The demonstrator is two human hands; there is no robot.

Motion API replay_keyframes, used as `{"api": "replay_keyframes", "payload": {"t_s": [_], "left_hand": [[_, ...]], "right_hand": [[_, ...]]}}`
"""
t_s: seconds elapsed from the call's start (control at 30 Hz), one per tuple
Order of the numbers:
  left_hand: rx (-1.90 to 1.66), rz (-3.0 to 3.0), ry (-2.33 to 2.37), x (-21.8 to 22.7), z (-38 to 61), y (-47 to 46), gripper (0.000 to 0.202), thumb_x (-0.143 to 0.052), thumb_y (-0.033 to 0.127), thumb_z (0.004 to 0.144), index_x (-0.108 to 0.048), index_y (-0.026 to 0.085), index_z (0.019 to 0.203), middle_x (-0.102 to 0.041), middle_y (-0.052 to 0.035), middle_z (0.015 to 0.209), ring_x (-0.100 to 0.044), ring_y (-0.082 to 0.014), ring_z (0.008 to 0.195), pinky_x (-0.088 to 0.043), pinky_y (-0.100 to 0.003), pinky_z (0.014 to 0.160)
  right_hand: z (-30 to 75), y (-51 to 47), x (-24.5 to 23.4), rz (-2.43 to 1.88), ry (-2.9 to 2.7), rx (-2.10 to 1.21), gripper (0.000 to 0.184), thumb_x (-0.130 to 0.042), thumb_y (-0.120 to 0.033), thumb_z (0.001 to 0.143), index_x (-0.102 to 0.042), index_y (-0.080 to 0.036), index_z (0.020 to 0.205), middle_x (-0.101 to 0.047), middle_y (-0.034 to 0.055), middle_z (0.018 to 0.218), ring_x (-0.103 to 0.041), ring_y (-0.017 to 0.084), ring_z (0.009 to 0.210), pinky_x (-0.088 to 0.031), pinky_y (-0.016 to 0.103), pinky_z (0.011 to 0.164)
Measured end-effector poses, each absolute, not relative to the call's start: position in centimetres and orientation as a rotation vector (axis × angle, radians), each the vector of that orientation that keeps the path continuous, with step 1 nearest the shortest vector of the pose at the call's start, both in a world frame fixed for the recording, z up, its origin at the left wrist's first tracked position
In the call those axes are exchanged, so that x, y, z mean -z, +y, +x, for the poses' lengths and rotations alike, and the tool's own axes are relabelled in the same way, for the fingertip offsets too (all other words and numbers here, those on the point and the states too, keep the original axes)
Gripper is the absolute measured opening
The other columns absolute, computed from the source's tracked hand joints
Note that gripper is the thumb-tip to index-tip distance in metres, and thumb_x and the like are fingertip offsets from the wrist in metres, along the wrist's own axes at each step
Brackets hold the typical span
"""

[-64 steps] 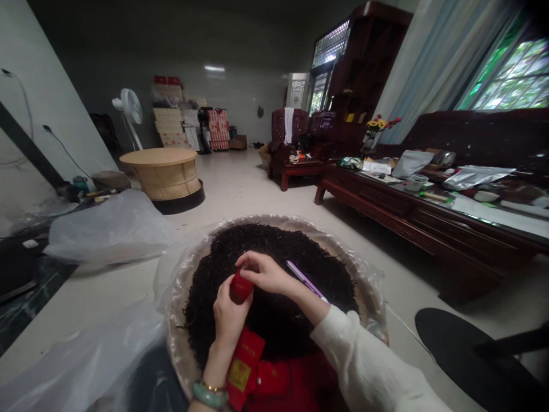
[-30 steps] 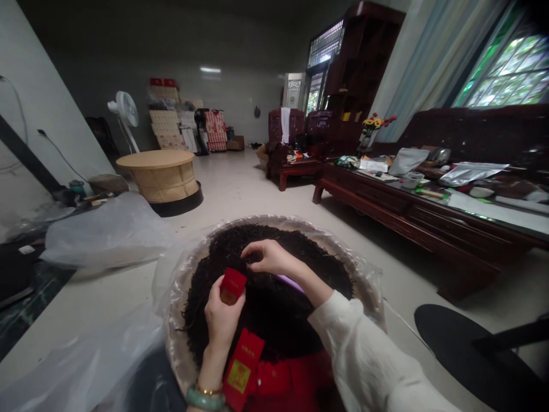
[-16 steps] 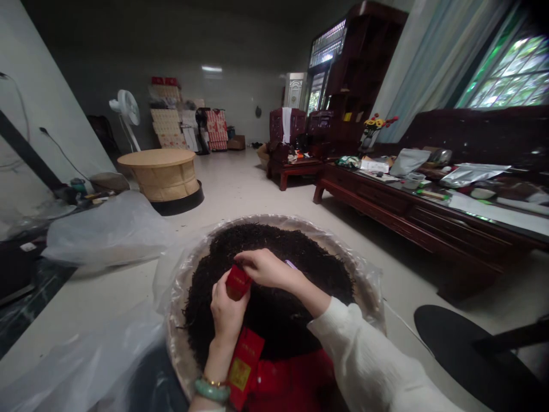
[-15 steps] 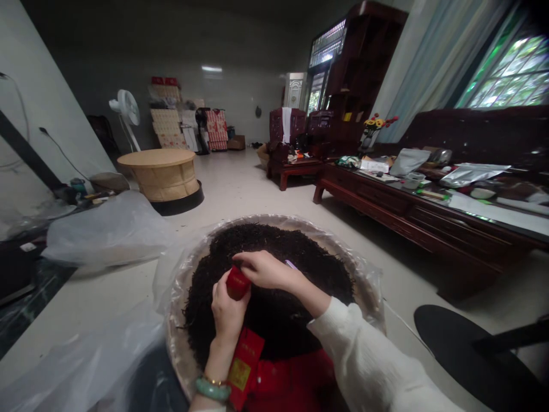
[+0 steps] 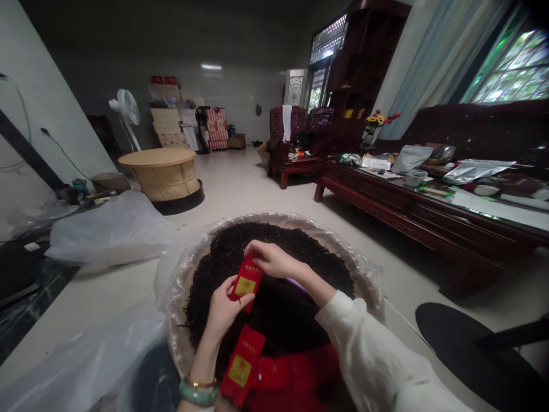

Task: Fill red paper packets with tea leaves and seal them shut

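Note:
Over the dark loose tea leaves point(image 5: 274, 234), a small red packet with a gold panel point(image 5: 247, 285) is held between both hands. My left hand point(image 5: 225, 309) grips its lower left side, thumb across the front. My right hand point(image 5: 272, 260) pinches its top end. Below lies a second red packet point(image 5: 242, 366) of the same print, near the tub's front rim, beside more red packets point(image 5: 283, 377) partly hidden by my right sleeve. Part of a pale purple object point(image 5: 297, 284) shows under my right forearm. The leaves fill a round, plastic-lined basket point(image 5: 178, 297).
Clear plastic sheeting point(image 5: 111, 229) bulges on the floor to the left. A round wooden-topped drum point(image 5: 158, 171) stands beyond it. At right are a long dark wooden table point(image 5: 412, 212) with bags on it, and a black stand base point(image 5: 454, 337).
The packet has turned so that its gold-panelled front faces me. My right hand has shifted slightly right and up along its top. My left hand has opened its wrap to hold the side.

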State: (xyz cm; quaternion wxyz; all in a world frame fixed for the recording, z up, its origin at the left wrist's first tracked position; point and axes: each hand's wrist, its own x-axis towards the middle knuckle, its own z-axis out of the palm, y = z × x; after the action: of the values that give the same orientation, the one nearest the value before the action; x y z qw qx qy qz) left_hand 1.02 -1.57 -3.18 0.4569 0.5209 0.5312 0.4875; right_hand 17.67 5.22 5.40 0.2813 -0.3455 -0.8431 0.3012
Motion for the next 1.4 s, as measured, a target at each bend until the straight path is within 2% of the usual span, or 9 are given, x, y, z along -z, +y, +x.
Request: {"api": "replay_keyframes", "payload": {"t_s": [0.1,0.27,0.47,0.67,0.83,0.93,1.07,1.3,1.4], "left_hand": [[-1.08,1.207,1.202,2.6,1.7,-1.5,0.044,-0.079,0.029,0.053,-0.063,0.013,0.091,-0.074,-0.006,0.08,-0.069,-0.0227,0.072,-0.055,-0.033,0.065],[-1.082,1.059,1.066,2.2,2.8,-1.3,0.048,-0.08,0.031,0.055,-0.062,0.011,0.095,-0.073,-0.008,0.084,-0.069,-0.0211,0.071,-0.054,-0.033,0.068],[-1.115,1.028,1.109,2.4,2.8,-1.2,0.049,-0.078,0.035,0.058,-0.061,0.012,0.098,-0.073,-0.0061,0.08,-0.069,-0.0205,0.068,-0.055,-0.032,0.064],[-1.235,1.115,1.248,2.5,2.5,-1.3,0.054,-0.078,0.038,0.055,-0.062,0.012,0.099,-0.073,-0.0085,0.089,-0.069,-0.0223,0.077,-0.055,-0.036,0.073],[-1.377,1.287,1.304,2.3,2.9,-1.5,0.041,-0.074,0.034,0.061,-0.063,0.014,0.095,-0.073,-0.0053,0.086,-0.068,-0.0215,0.079,-0.053,-0.034,0.077],[-1.383,1.442,1.337,2.3,3.3,-1.8,0.031,-0.07,0.033,0.067,-0.063,0.016,0.093,-0.071,-0.0023,0.082,-0.066,-0.019,0.076,-0.052,-0.03,0.074],[-1.378,1.506,1.389,2.2,3.3,-2.2,0.042,-0.072,0.034,0.067,-0.061,0.018,0.104,-0.071,-0.0031,0.084,-0.067,-0.0202,0.079,-0.052,-0.031,0.076],[-1.473,1.487,1.305,1.9,3.1,-2.0,0.032,-0.062,0.039,0.076,-0.065,0.017,0.099,-0.072,-0.0063,0.094,-0.067,-0.0225,0.088,-0.053,-0.035,0.083],[-1.549,1.571,1.314,1.6,3.0,-1.9,0.043,-0.061,0.036,0.078,-0.056,0.019,0.117,-0.068,-0.0082,0.111,-0.064,-0.0223,0.102,-0.051,-0.036,0.09]], "right_hand": [[17.7,5.0,-6.0,-0.822,-2.364,-0.888,0.026,-0.047,0.0,0.075,-0.061,-0.017,0.089,-0.065,0.0002,0.084,-0.058,0.011,0.075,-0.044,0.021,0.068],[17.7,4.9,-6.3,-0.706,-2.404,-1.022,0.022,-0.052,-0.002,0.074,-0.063,-0.015,0.087,-0.065,0.0001,0.081,-0.058,0.011,0.074,-0.045,0.021,0.068],[18.0,7.3,-4.6,-0.757,-1.987,-1.285,0.01,-0.064,-0.012,0.067,-0.061,-0.014,0.077,-0.063,-0.0011,0.072,-0.059,0.011,0.067,-0.047,0.023,0.065],[19.1,8.5,-4.3,-0.986,-1.778,-1.02,0.011,-0.063,-0.02,0.073,-0.064,-0.015,0.083,-0.066,0.0018,0.079,-0.06,0.012,0.072,-0.048,0.026,0.072],[19.3,5.0,-6.6,-0.942,-2.085,-0.876,0.023,-0.066,-0.03,0.077,-0.068,-0.016,0.094,-0.066,0.0028,0.083,-0.056,0.01,0.064,-0.044,0.021,0.06],[18.8,3.3,-7.9,-0.963,-2.291,-0.767,0.02,-0.072,-0.025,0.071,-0.07,-0.016,0.089,-0.065,0.0003,0.073,-0.055,0.01,0.061,-0.041,0.02,0.058],[18.2,2.7,-8.4,-1.019,-2.416,-0.741,0.012,-0.068,-0.01,0.07,-0.072,-0.016,0.08,-0.065,-0.0015,0.066,-0.058,0.01,0.059,-0.04,0.019,0.057],[18.4,3.0,-8.2,-1.058,-2.303,-0.75,0.021,-0.062,-0.003,0.069,-0.073,-0.017,0.08,-0.071,0.0004,0.071,-0.065,0.012,0.066,-0.046,0.02,0.062],[18.4,3.2,-8.1,-1.09,-2.248,-0.762,0.023,-0.059,-0.001,0.069,-0.072,-0.016,0.08,-0.07,0.0003,0.07,-0.065,0.012,0.067,-0.047,0.019,0.062]]}}
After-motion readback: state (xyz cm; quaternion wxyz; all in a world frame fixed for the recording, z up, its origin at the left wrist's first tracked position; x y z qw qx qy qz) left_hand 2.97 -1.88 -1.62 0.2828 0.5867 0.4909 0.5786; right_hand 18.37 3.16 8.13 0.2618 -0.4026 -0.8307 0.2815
